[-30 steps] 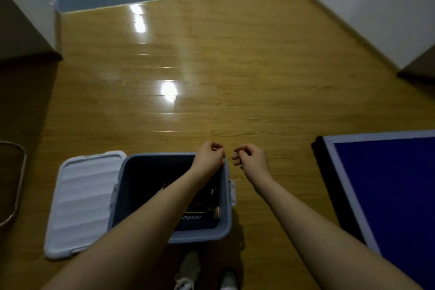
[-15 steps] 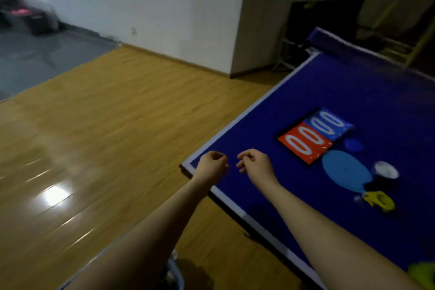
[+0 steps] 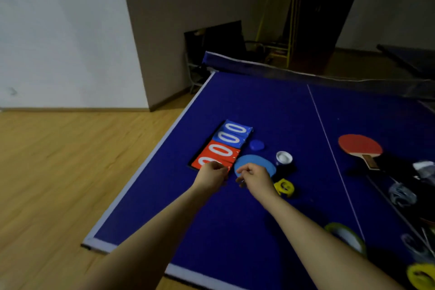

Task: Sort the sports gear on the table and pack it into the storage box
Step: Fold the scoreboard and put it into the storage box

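Blue table-tennis table (image 3: 270,110) fills most of what I see, with its net (image 3: 329,77) across the far end and a wooden floor (image 3: 70,172) to my left. Both my forearms reach out over the table's near half.

My left hand (image 3: 210,175) hangs with its fingers curled in, right at the near end of the flip scoreboard (image 3: 222,146), covering part of its lowest red card; I cannot tell whether it touches the card or holds anything. My right hand (image 3: 255,178) is close beside it, fingers also curled, over the near edge of the light blue disc (image 3: 255,163); whether it pinches something small is too blurred to say.

The scoreboard lies flat near the table's left edge, showing 2 blue cards and 2 red cards, each marked 0. Just right of it sits a small dark blue cap (image 3: 257,145). Beyond the disc stands a small white-topped round container (image 3: 284,157), and near my right wrist lies a yellow object (image 3: 284,187). Farther right, past the white centre line, a red paddle (image 3: 360,146) rests face up beside a dark heap of gear (image 3: 404,176). A green-rimmed ring (image 3: 347,238) and another yellow item (image 3: 421,275) lie near the table's right corner. The storage box is out of sight.
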`<action>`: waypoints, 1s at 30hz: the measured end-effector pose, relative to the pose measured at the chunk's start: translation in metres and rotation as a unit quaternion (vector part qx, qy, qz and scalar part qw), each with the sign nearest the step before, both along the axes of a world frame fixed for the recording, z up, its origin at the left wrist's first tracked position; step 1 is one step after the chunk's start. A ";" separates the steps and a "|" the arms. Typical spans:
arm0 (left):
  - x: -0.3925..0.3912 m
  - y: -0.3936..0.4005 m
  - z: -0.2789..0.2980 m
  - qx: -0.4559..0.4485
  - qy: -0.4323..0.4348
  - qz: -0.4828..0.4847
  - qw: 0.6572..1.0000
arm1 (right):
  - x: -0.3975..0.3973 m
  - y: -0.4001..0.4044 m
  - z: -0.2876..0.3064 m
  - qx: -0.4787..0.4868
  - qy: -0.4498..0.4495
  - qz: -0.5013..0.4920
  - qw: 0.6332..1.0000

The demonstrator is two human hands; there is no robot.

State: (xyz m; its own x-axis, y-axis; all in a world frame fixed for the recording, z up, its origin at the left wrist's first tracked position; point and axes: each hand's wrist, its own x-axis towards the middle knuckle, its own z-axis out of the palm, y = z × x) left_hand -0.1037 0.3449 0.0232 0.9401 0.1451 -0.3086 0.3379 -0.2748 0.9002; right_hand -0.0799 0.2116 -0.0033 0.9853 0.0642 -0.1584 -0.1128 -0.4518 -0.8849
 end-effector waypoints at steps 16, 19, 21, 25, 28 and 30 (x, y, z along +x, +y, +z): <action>0.117 0.011 -0.037 0.067 0.066 0.049 0.994 | 0.139 0.008 -0.047 -0.008 0.147 0.031 0.989; 0.142 0.020 -0.055 0.100 0.076 0.024 0.992 | 0.155 0.019 -0.064 -0.029 0.179 0.011 0.983; 0.159 0.028 -0.069 0.110 0.094 0.001 0.989 | 0.166 0.026 -0.078 -0.032 0.205 -0.010 0.978; 0.181 0.045 -0.096 0.146 0.136 -0.039 0.979 | 0.179 0.039 -0.095 -0.041 0.253 -0.084 0.963; 0.198 0.053 -0.114 0.200 0.168 -0.068 0.963 | 0.191 0.049 -0.105 -0.049 0.265 -0.143 0.952; 0.204 0.054 -0.119 0.230 0.179 -0.085 0.953 | 0.197 0.056 -0.111 -0.048 0.270 -0.163 0.948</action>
State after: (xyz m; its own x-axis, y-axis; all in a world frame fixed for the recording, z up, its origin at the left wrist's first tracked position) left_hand 0.1000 0.3986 -0.0962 0.8085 0.1979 -0.5542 0.5163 -0.6903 0.5068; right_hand 0.1170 0.2679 -0.1141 0.7239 -0.2705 -0.6347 -0.6851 -0.3905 -0.6150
